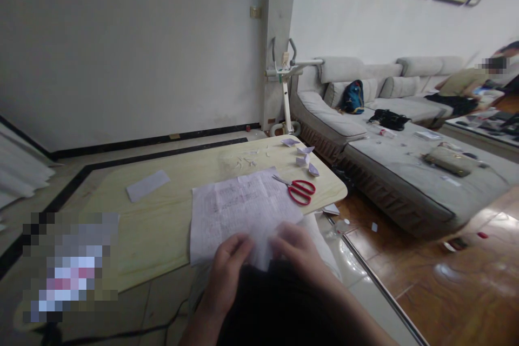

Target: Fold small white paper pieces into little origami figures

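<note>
Near the table's front edge, my left hand (232, 254) is closed in a pinch on the left side of a small pale piece of paper (263, 246). The paper is smeared by motion, so its shape cannot be made out. My right hand (295, 244) has its fingers closed on the other side of it and is also blurred. Beneath and beyond both hands lies a large creased, printed sheet (235, 208). Red-handled scissors (300, 191) rest at its right edge, with the blades reaching over the paper.
On the pale table (158, 227) are several small folded papers (302, 160), thin paper scraps (248, 161) and a folded white sheet (147, 185). A grey sofa (413, 157) stands to the right, where a person (462, 85) sits farther off. A black cable (133, 330) runs along the floor.
</note>
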`<state>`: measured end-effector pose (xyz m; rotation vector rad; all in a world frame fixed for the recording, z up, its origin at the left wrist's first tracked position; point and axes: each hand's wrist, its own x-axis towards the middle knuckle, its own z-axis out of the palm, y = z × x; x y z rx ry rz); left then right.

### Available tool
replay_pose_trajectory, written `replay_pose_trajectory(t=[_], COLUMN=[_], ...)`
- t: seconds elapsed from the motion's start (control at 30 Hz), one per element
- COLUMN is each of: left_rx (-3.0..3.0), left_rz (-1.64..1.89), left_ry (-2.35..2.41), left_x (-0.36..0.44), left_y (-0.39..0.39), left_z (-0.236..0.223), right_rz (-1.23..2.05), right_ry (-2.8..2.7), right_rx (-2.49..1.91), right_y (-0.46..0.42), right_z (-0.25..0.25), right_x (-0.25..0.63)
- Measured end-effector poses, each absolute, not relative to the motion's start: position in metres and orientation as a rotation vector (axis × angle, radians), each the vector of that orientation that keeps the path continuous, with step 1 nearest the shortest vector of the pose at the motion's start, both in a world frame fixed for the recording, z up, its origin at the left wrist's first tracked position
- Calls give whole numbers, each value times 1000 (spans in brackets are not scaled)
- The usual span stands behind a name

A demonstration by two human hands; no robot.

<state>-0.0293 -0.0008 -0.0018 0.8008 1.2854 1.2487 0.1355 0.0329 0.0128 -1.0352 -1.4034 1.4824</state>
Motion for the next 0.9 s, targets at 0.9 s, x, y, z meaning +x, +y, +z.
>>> replay_pose_trajectory(t=[0.9], left_rx=[1114], left_rz=[1125], left_ry=[1373], left_x=[-32], left_y=[3], left_z=[1], right_rz=[1415], right_ry=[-1501], right_rx=[-1092], right_y=[35], right_z=[2], right_x=[137])
